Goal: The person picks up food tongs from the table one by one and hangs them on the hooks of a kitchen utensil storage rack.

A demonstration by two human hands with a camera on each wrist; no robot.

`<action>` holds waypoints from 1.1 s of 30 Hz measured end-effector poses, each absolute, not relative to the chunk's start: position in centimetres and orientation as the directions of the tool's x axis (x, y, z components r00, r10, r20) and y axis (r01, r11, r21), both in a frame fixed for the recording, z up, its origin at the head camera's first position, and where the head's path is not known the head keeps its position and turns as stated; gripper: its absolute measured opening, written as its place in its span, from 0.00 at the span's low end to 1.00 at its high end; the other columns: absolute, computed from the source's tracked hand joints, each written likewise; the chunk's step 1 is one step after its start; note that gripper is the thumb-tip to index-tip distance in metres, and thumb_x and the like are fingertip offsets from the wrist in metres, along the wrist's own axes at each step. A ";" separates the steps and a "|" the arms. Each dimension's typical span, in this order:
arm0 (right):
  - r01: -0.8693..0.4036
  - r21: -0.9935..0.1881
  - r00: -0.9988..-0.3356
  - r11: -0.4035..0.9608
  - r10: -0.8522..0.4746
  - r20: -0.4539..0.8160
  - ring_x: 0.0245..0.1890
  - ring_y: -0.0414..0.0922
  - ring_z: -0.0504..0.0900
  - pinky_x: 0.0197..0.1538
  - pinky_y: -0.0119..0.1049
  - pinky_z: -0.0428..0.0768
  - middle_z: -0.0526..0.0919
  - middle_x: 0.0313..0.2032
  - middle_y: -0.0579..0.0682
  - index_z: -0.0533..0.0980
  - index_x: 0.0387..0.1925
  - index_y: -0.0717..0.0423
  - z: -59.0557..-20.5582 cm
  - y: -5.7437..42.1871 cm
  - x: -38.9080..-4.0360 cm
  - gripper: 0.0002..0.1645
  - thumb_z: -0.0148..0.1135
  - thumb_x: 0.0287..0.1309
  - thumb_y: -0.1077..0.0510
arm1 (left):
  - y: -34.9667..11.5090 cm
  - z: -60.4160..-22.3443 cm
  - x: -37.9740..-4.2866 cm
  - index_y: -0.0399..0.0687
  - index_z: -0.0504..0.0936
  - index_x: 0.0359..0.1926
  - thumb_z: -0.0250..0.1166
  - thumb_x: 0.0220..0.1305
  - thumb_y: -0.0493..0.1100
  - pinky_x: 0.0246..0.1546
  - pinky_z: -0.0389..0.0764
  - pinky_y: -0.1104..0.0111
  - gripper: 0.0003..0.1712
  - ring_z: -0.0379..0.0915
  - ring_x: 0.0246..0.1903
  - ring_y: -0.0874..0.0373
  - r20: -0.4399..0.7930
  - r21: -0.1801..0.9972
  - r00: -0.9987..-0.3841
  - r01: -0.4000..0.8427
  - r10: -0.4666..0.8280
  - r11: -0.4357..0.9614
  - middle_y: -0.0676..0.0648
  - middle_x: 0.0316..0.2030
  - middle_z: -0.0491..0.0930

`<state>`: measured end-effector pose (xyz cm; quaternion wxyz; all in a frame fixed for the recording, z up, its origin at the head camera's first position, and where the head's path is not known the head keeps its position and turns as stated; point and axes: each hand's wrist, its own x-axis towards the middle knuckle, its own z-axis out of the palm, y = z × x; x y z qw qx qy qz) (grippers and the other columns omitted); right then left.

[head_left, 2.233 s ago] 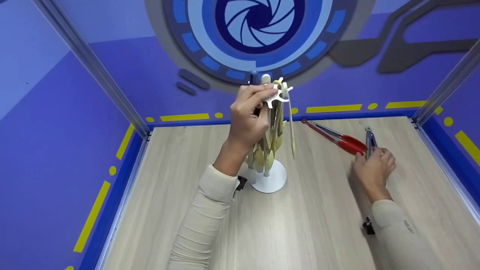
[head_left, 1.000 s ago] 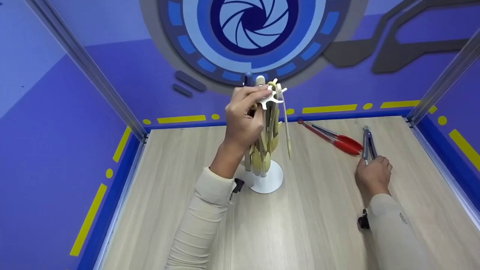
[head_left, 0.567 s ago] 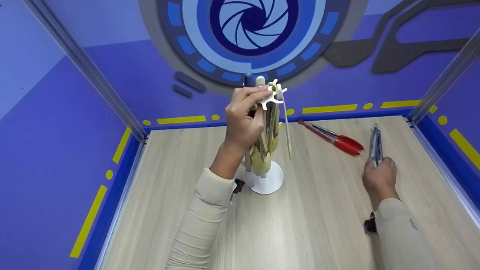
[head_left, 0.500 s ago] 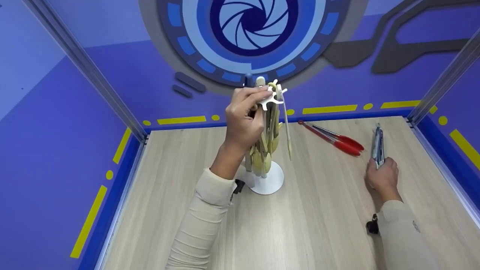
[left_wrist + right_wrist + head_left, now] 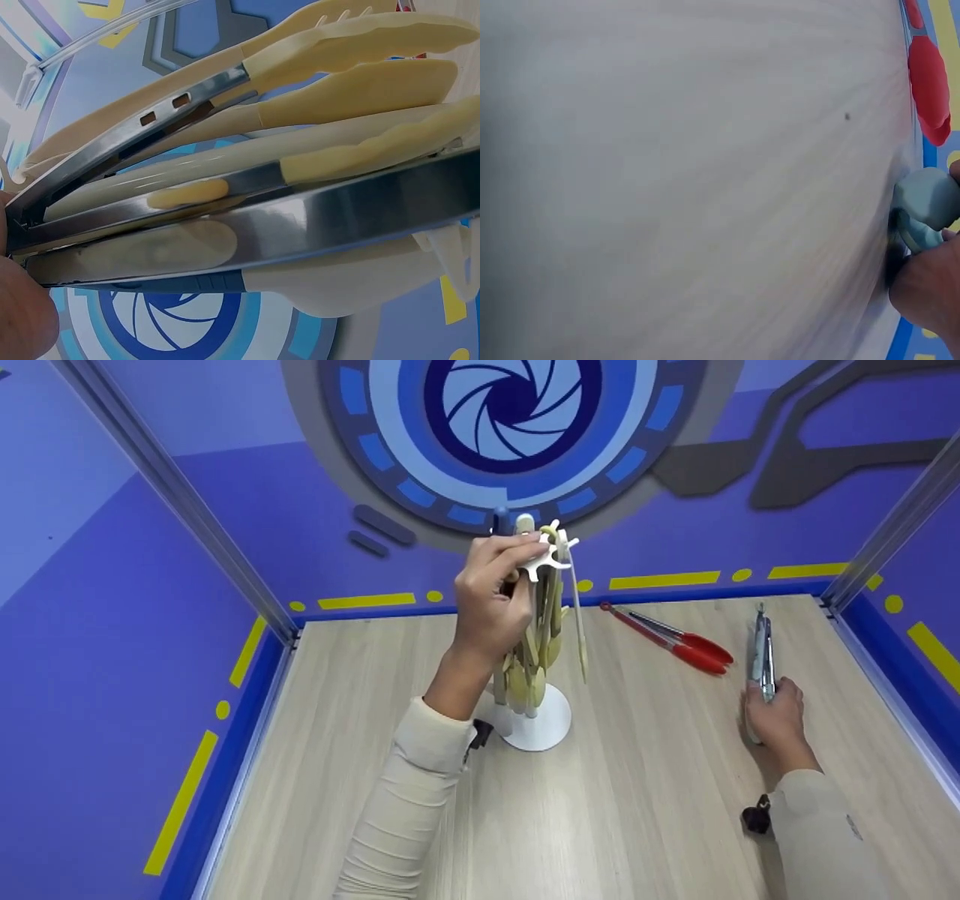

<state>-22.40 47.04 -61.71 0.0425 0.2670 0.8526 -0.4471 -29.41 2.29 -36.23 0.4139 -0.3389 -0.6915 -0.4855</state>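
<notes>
In the head view my left hand grips the white hooked top of a utensil stand, thumb below and fingers over it. Cream-tipped utensils hang from the hooks above its round white base. The left wrist view shows steel tongs with cream tips hanging close to my thumb. To the right, my right hand holds the tip end of grey-blue and steel tongs, their arms close together and ring end pointing away. Their pale grey-green tip shows beside my fingers in the right wrist view.
Red-tipped tongs lie on the wooden table, between the stand and my right hand. Blue patterned panels rise along the table's back and sides, with metal posts at the corners.
My right hand has slid back to the tips of the grey-blue tongs and moved right with them, away from the red ones. The tongs' arms have come together. My left hand keeps its hold.
</notes>
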 end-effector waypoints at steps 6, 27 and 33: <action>0.481 -0.754 -0.859 0.447 0.414 -0.302 0.69 0.64 0.60 0.72 0.61 0.68 0.50 0.75 0.77 0.34 0.82 0.74 -61.5 46.6 -21.9 0.52 0.34 0.82 0.38 | 2.3 -36.2 -29.3 0.41 0.93 0.44 0.66 0.60 0.23 0.40 0.81 0.70 0.17 0.80 0.45 0.50 0.896 0.401 -0.438 0.868 0.071 0.294 0.42 0.47 0.91; 0.268 -0.831 -0.873 0.487 0.488 0.005 0.57 0.48 0.71 0.58 0.36 0.70 0.70 0.63 0.58 0.56 0.77 0.60 -59.4 42.0 -22.0 0.42 0.53 0.78 0.38 | 2.5 -36.3 -29.5 0.41 0.93 0.43 0.65 0.59 0.22 0.39 0.79 0.70 0.18 0.79 0.44 0.50 0.900 0.392 -0.431 0.867 0.065 0.307 0.42 0.46 0.91; 0.117 -0.831 -0.889 0.544 0.431 0.157 0.52 0.46 0.72 0.51 0.27 0.68 0.75 0.56 0.58 0.64 0.72 0.60 -58.1 38.2 -22.3 0.37 0.61 0.75 0.43 | 2.3 -36.3 -29.5 0.41 0.93 0.43 0.65 0.59 0.22 0.38 0.78 0.71 0.17 0.79 0.43 0.50 0.897 0.400 -0.438 0.863 0.060 0.308 0.42 0.46 0.91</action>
